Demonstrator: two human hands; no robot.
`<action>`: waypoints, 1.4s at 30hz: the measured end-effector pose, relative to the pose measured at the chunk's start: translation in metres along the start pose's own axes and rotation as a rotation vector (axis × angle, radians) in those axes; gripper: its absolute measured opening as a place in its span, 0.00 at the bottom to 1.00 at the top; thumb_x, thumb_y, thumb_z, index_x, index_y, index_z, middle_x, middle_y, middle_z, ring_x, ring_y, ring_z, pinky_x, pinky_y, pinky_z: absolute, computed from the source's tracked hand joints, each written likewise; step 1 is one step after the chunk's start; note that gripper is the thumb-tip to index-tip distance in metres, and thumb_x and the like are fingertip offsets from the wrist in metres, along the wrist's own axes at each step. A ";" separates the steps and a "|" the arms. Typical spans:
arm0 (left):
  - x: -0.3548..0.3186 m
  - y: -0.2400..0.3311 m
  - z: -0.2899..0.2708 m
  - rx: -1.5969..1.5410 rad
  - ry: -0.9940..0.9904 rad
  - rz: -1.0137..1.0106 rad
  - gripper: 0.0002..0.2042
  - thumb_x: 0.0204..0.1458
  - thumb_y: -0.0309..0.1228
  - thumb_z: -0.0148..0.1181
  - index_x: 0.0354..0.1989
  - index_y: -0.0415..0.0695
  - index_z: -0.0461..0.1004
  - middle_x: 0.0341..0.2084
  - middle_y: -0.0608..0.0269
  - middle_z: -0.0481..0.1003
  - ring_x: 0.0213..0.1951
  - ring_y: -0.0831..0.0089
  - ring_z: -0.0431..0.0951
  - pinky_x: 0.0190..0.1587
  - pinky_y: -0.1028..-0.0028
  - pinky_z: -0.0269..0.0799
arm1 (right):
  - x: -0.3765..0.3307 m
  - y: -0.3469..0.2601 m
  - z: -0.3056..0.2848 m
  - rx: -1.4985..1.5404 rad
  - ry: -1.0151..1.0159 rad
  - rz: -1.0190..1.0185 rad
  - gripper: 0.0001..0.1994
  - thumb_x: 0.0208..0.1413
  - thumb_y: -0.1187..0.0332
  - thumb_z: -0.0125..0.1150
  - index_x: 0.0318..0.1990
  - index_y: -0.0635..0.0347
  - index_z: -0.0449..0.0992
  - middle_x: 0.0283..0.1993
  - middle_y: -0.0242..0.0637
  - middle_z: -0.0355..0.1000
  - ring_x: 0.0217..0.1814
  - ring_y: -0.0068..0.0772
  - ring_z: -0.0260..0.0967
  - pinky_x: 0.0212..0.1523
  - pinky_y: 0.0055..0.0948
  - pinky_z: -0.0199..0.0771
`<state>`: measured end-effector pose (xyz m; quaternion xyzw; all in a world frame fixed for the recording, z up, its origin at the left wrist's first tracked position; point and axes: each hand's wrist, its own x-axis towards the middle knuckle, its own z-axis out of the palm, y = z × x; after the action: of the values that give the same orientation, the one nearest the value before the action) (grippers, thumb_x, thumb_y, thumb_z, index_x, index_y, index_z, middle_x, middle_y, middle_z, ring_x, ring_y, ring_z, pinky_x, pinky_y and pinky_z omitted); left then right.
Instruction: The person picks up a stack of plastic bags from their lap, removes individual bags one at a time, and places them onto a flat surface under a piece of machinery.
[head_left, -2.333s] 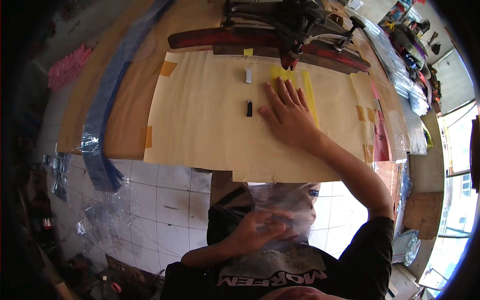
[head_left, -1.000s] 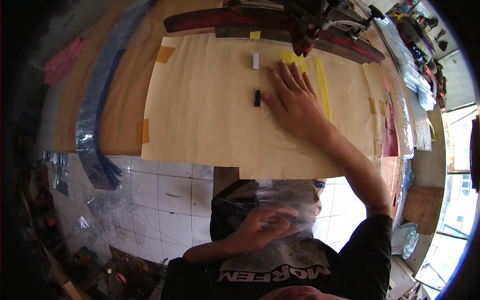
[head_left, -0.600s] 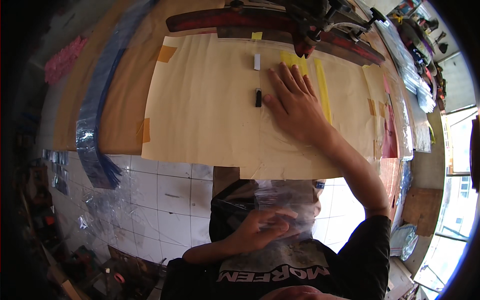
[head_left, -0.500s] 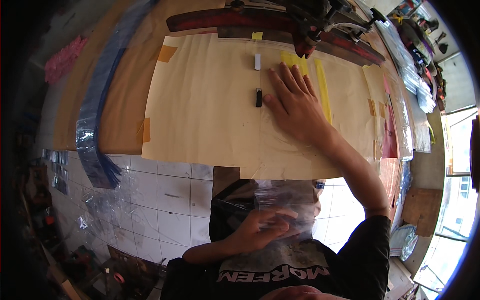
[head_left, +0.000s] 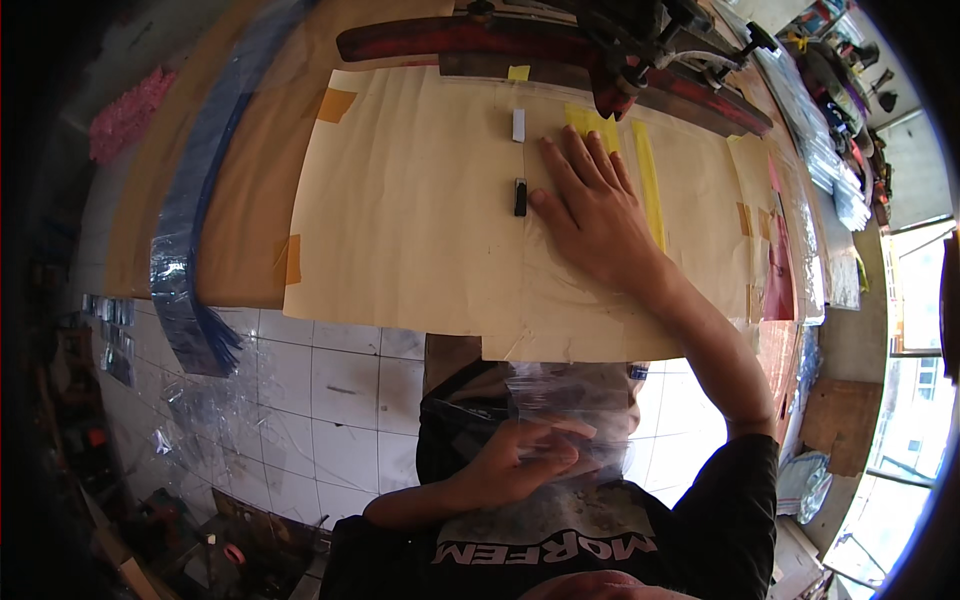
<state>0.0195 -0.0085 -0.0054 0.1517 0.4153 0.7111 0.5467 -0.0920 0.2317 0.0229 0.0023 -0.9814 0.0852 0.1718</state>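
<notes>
On the bench [head_left: 250,200], a large cream paper sheet [head_left: 420,220] lies flat, held at its edges by small tabs of tan tape [head_left: 336,104], and the right hand [head_left: 598,215] rests palm down on it with its fingers [head_left: 580,160] spread and stretched toward the far side. Under that palm there seems to be a thin clear film [head_left: 590,290] lying on the paper, though its outline is faint and hard to follow. Just beside the thumb sits a small black block [head_left: 520,197], touching or nearly touching it, and a little farther out in line with it sits a small white block [head_left: 518,124]. Two yellow tape strips [head_left: 648,180] run along the paper at the fingertips and to the right of the hand. Across the far edge of the bench lies a long dark red bar [head_left: 470,38] of a machine, with dark metal parts [head_left: 640,30] and cables above the fingertips. Close to the body, well apart from the bench top, the left hand [head_left: 520,462] holds a bunch of clear plastic bags [head_left: 575,405] against the black shirt, its fingers curled round the crinkled plastic with the thumb on top. To the left, a blue-tinted roll of clear plastic [head_left: 185,230] drapes over the bench edge toward the white tiled floor [head_left: 330,390], where more clear plastic scraps [head_left: 200,420] lie.
</notes>
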 end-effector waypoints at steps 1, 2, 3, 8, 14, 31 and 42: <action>0.000 0.000 0.000 -0.009 0.000 0.013 0.15 0.56 0.23 0.56 0.52 0.38 0.72 0.49 0.62 0.75 0.41 0.81 0.74 0.51 0.74 0.71 | 0.000 0.000 0.000 0.002 -0.001 0.001 0.29 0.63 0.52 0.46 0.64 0.63 0.61 0.68 0.60 0.53 0.72 0.65 0.46 0.70 0.54 0.44; 0.000 0.000 0.000 -0.009 0.000 0.014 0.15 0.56 0.23 0.56 0.52 0.38 0.72 0.49 0.62 0.75 0.41 0.81 0.74 0.51 0.74 0.71 | 0.001 0.000 0.000 0.001 -0.001 0.000 0.29 0.63 0.52 0.46 0.64 0.63 0.61 0.68 0.60 0.53 0.72 0.65 0.46 0.70 0.54 0.44; 0.000 0.000 0.000 0.002 0.000 0.015 0.15 0.57 0.23 0.56 0.53 0.38 0.72 0.49 0.61 0.75 0.41 0.80 0.74 0.51 0.74 0.71 | 0.000 0.000 0.000 -0.001 -0.001 -0.001 0.29 0.63 0.52 0.46 0.65 0.63 0.61 0.68 0.60 0.53 0.72 0.64 0.46 0.70 0.54 0.44; 0.001 0.003 -0.001 0.118 -0.002 0.069 0.15 0.57 0.24 0.56 0.53 0.38 0.72 0.48 0.61 0.75 0.41 0.80 0.74 0.51 0.73 0.71 | 0.000 0.001 0.000 0.003 0.010 -0.013 0.29 0.63 0.51 0.46 0.64 0.63 0.61 0.68 0.59 0.53 0.72 0.64 0.46 0.70 0.54 0.44; 0.002 -0.002 0.001 -0.007 0.015 0.023 0.15 0.56 0.24 0.56 0.52 0.38 0.72 0.49 0.61 0.75 0.43 0.79 0.74 0.52 0.73 0.71 | 0.001 0.000 -0.001 -0.004 0.012 -0.007 0.29 0.63 0.51 0.46 0.64 0.63 0.62 0.68 0.59 0.53 0.72 0.63 0.47 0.70 0.53 0.45; 0.009 -0.017 -0.015 -0.039 -0.005 0.065 0.07 0.58 0.20 0.54 0.43 0.34 0.74 0.53 0.52 0.71 0.54 0.66 0.73 0.57 0.65 0.72 | -0.107 -0.029 -0.098 0.969 -0.232 -0.466 0.05 0.54 0.69 0.64 0.32 0.59 0.80 0.25 0.33 0.74 0.22 0.33 0.69 0.23 0.31 0.67; 0.010 -0.019 -0.008 -0.159 0.045 0.067 0.12 0.58 0.21 0.54 0.50 0.33 0.70 0.49 0.54 0.72 0.50 0.68 0.75 0.56 0.63 0.74 | -0.173 -0.019 -0.047 0.698 0.542 -0.304 0.12 0.53 0.72 0.54 0.18 0.60 0.65 0.11 0.26 0.58 0.10 0.23 0.52 0.14 0.23 0.50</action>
<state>0.0234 -0.0019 -0.0268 0.1055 0.3644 0.7631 0.5232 0.0875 0.2164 0.0116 0.1815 -0.8024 0.3817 0.4213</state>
